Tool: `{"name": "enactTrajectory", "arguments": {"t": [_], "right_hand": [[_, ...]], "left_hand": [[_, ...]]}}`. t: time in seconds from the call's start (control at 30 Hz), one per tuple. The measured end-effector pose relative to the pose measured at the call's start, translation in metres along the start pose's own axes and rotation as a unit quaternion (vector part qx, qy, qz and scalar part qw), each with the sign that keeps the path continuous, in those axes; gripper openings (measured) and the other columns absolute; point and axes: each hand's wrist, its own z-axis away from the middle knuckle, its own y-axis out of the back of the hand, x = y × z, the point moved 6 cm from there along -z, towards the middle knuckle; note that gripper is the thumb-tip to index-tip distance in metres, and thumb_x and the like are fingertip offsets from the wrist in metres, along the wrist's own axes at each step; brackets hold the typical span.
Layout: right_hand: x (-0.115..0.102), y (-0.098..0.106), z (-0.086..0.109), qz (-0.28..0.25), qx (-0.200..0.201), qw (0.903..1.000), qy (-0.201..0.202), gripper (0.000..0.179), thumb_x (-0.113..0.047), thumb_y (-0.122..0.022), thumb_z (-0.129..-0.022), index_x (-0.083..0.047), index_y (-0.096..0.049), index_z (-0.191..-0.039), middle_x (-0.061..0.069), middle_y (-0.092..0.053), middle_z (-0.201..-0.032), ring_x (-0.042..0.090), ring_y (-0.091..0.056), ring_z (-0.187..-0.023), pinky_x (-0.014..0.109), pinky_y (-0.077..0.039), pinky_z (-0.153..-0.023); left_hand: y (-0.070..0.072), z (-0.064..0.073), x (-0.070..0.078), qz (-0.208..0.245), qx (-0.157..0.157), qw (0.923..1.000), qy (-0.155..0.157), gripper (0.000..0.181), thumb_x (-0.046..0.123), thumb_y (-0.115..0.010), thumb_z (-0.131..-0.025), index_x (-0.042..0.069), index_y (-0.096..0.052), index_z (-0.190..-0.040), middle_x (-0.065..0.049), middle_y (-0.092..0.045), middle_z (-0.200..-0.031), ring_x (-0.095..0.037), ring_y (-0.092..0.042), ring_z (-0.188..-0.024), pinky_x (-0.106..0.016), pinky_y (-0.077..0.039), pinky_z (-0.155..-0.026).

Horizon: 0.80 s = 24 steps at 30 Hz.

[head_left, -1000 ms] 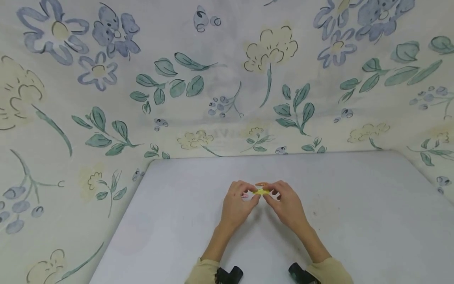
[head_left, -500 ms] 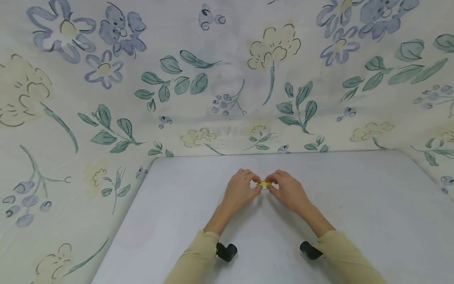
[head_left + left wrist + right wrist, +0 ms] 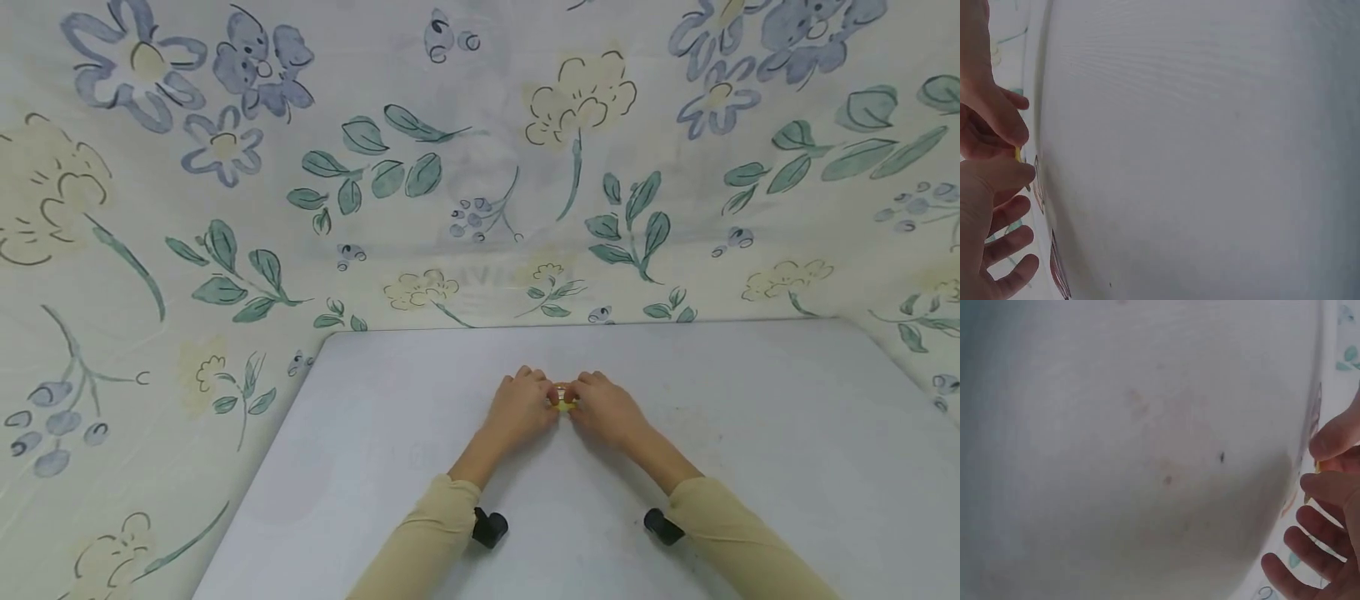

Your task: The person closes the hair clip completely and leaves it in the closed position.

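Note:
Close together over the middle of the white table, my left hand (image 3: pixel 521 408) and right hand (image 3: pixel 609 412) pinch a small, thin yellow piece (image 3: pixel 563 407) between them. Thumbs and fingertips cover most of it, and I cannot tell its kind. A narrow yellow edge (image 3: pixel 1018 154) shows between the fingers in the left wrist view. Just behind the fingertips in the head view is a small orange thing (image 3: pixel 563 385). The left wrist view also has two flat, dark reddish loop-like shapes (image 3: pixel 1058 269) on the table beyond the hands.
The white table (image 3: pixel 360 433) ends at a back edge against a flowered cloth (image 3: pixel 480 150), which also hangs along the left side. Below each sleeve sits a black wrist camera (image 3: pixel 491 529). Small dark specks (image 3: pixel 1222 457) mark the tabletop.
Both hands first moved farther from the body with the yellow piece, then came slightly back toward it. The fingers have turned downward and closer together, covering more of the piece.

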Motion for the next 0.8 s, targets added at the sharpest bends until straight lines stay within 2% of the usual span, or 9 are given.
{"name": "enactTrajectory", "arguments": {"t": [0.2,0.47,0.8], "right_hand": [[0.0017,-0.0086,-0.0033,0.013,-0.005,0.9998,-0.014,0.015,-0.013,-0.074,-0.087,-0.008,-0.07,-0.1,0.002,-0.06,-0.092,0.02,-0.055,-0.089,0.039,-0.053,-0.076],[0.0017,-0.0101,-0.0034,0.013,0.007,0.9999,0.0,0.016,-0.012,-0.076,-0.085,-0.008,-0.07,-0.1,0.002,-0.061,-0.091,0.021,-0.057,-0.09,0.041,-0.053,-0.074],[0.003,-0.008,-0.0008,0.013,0.027,0.9995,0.011,0.015,-0.011,-0.076,-0.084,-0.009,-0.069,-0.098,0.002,-0.062,-0.09,0.02,-0.057,-0.088,0.04,-0.053,-0.074]], "left_hand": [[-0.0055,-0.0009,0.0008,-0.015,-0.008,0.9999,-0.001,0.009,0.026,-0.076,-0.083,0.019,-0.074,-0.088,0.004,-0.065,-0.094,-0.017,-0.057,-0.094,-0.037,-0.049,-0.078],[-0.0053,-0.002,-0.0004,-0.012,-0.01,0.9999,0.004,0.008,0.026,-0.075,-0.084,0.019,-0.075,-0.088,0.004,-0.066,-0.093,-0.017,-0.057,-0.093,-0.035,-0.046,-0.074],[-0.0063,-0.0016,-0.0007,-0.009,-0.002,0.9999,0.008,0.01,0.026,-0.076,-0.084,0.02,-0.074,-0.09,0.005,-0.066,-0.093,-0.016,-0.058,-0.092,-0.036,-0.047,-0.075]]}}
